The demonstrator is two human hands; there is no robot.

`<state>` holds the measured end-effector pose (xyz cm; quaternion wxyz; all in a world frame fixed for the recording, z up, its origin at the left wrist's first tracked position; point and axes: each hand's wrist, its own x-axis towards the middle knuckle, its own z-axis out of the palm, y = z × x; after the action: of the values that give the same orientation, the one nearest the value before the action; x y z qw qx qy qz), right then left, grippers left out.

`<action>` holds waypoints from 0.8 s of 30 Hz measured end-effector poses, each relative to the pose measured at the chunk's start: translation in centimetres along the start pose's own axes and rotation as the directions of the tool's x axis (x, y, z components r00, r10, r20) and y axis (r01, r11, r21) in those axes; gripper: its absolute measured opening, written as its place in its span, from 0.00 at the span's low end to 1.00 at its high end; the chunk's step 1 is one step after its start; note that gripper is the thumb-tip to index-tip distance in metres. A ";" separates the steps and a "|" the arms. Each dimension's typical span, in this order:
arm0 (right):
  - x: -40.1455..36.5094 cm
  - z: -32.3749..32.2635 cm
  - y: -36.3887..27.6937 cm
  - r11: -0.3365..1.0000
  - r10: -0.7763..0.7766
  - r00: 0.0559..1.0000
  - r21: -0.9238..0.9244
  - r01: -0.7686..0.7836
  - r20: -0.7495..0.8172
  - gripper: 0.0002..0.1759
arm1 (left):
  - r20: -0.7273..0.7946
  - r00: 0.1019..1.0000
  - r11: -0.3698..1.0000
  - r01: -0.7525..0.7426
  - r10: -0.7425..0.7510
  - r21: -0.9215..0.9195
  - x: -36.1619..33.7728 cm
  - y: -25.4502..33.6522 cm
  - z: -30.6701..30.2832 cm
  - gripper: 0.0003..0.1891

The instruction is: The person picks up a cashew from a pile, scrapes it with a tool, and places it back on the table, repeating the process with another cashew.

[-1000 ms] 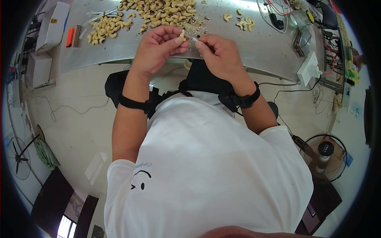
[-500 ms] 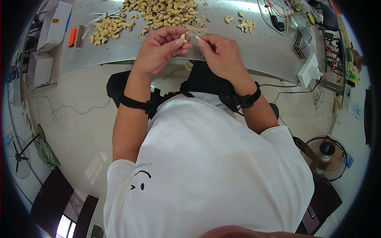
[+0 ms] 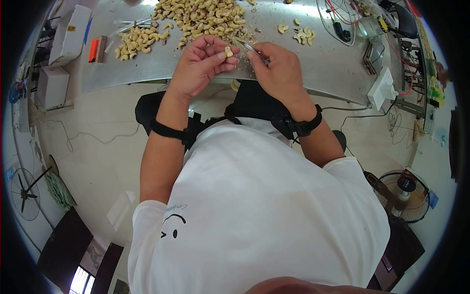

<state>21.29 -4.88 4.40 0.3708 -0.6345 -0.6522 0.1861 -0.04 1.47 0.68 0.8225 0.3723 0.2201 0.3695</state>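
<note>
Swung since earlier frame, more shaft bared: slim metal tool (image 3: 250, 48). Over bench (image 3: 338, 76), near side of cashew pile (image 3: 200, 17). Gripped in right hand (image 3: 283, 71); pinched in left hand (image 3: 195, 71), near tip: single cashew (image 3: 228, 51). Probably scraping; pinch lightly, stroke short, steer clear of thumb.

And here I have a pale cashew (image 3: 228, 52) pinched in my left hand (image 3: 199, 66), a slim metal tool (image 3: 251, 48) in my right hand (image 3: 280, 68), the heaped cashews (image 3: 205, 17) just beyond on the surface (image 3: 338, 73)!
</note>
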 end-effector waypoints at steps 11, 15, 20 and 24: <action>0.5 -0.6 -0.2 0.949 0.123 0.978 0.268 -0.165 0.166 0.12 | -0.047 0.998 0.998 -0.038 0.040 0.048 -0.3 0.2 0.8 0.15; 0.4 0.1 0.6 0.894 0.143 0.965 0.389 -0.222 0.222 0.13 | -0.088 0.996 0.998 -0.029 0.034 0.059 -0.2 0.0 0.9 0.13; 0.6 -0.3 0.2 0.800 0.193 0.921 0.489 -0.348 0.340 0.13 | -0.064 0.992 0.985 -0.096 0.106 0.146 0.0 -1.1 -0.5 0.11; 0.3 0.1 0.5 0.780 0.185 0.929 0.527 -0.337 0.320 0.12 | -0.140 0.983 0.974 -0.092 0.122 0.208 -0.1 -0.8 0.5 0.10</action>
<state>21.56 -4.54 4.05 0.4288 -0.5494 -0.5120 0.5021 0.57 0.77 0.36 0.7404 0.4353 0.2978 0.4167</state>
